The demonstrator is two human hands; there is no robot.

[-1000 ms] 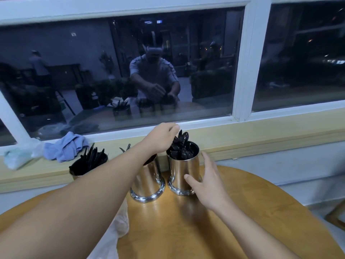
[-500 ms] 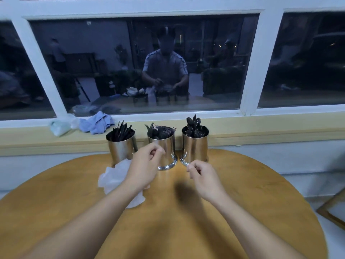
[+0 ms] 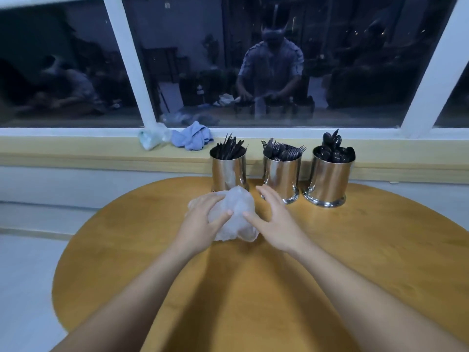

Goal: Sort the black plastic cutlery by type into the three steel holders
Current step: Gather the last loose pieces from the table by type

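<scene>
Three steel holders stand in a row at the table's far edge. The left holder [image 3: 228, 171] carries black knives, the middle holder [image 3: 281, 174] black forks, the right holder [image 3: 330, 179] black spoons. In front of the left and middle holders lies a crumpled clear plastic bag [image 3: 234, 217]. My left hand [image 3: 203, 219] grips the bag from its left side, thumb over the front. My right hand [image 3: 274, 219] touches the bag's right side with spread, lightly bent fingers. No cutlery shows in either hand or loose on the table.
The round wooden table [image 3: 355, 250] sits against a yellow window ledge [image 3: 76, 148]. On the ledge lie a blue cloth [image 3: 193, 138] and a crumpled clear bag [image 3: 152, 138]. Dark window glass reflects a person and the room.
Both hands drew back from the holders and came down onto the plastic bag, which is now bunched between them. The view pulled back from the holders.
</scene>
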